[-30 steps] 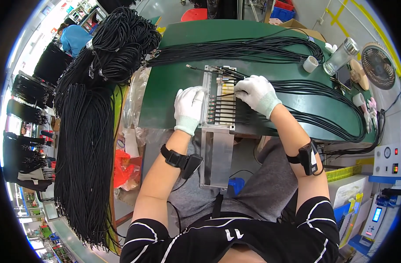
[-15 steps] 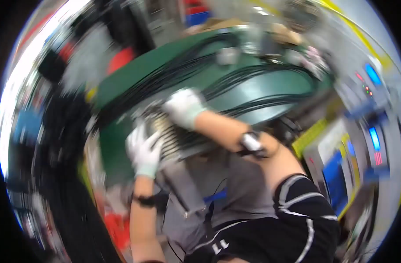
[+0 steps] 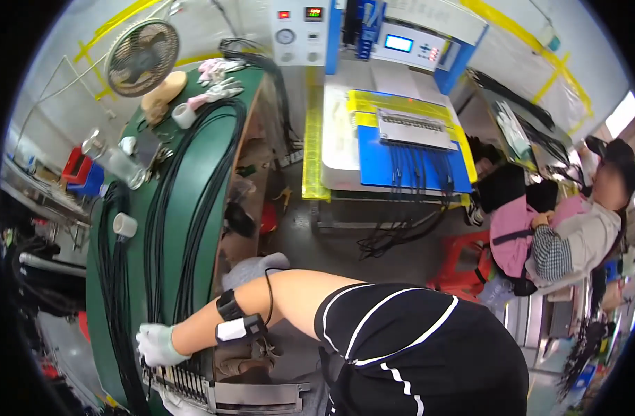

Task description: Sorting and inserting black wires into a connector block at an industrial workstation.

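Note:
My right hand (image 3: 159,345), in a white glove, is at the near end of the green table with its fingers curled down. What they hold is hidden beneath the glove. Just below it sits a metal fixture (image 3: 256,395) with a row of slots that hold black cable ends. My left hand (image 3: 181,403), also in a white glove, shows only in part under the fixture at the lower edge; its fingers are hidden. Long bundles of black cables (image 3: 161,229) run from the fixture along the table.
The green table (image 3: 138,229) also bears a white roll (image 3: 124,224), a clear bottle (image 3: 116,161) and gloves (image 3: 224,90). A fan (image 3: 142,58) stands behind. Ahead, a machine bed carries a second metal fixture (image 3: 416,130) on a blue mat. A person (image 3: 574,222) sits at right.
My view has swung to the right, bringing the machine and seated person into sight. Both hands now appear at the lower left, still by the fixture; the left is mostly out of view.

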Tool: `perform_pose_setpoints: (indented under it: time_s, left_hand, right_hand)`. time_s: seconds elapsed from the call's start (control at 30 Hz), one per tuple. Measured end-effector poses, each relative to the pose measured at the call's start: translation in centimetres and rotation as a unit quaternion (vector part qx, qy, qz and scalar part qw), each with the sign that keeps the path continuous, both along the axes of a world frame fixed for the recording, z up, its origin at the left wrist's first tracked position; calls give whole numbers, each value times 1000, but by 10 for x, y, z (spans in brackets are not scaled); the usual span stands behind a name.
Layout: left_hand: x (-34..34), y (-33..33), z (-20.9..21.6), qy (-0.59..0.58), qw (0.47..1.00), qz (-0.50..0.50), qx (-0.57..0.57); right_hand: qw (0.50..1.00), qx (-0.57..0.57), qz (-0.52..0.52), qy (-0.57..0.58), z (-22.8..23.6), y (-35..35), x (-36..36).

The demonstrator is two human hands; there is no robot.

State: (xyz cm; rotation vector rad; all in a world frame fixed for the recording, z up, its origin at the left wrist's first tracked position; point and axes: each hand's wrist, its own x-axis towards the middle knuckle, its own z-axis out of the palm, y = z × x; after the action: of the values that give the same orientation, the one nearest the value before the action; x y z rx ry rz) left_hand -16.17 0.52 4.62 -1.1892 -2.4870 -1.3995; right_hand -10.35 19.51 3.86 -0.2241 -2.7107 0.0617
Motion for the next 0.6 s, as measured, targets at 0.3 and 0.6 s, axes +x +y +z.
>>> perform_pose_setpoints:
  time_s: [0.3, 0.6]
  left_hand:
    - [-49, -29, -16, 347, 921, -92, -153]
    - [-124, -27, -73, 411, 873, -73, -252]
  right_hand:
    - [987, -92, -4, 129, 22, -6, 56]
    - [848, -453, -23, 275, -10, 20, 218]
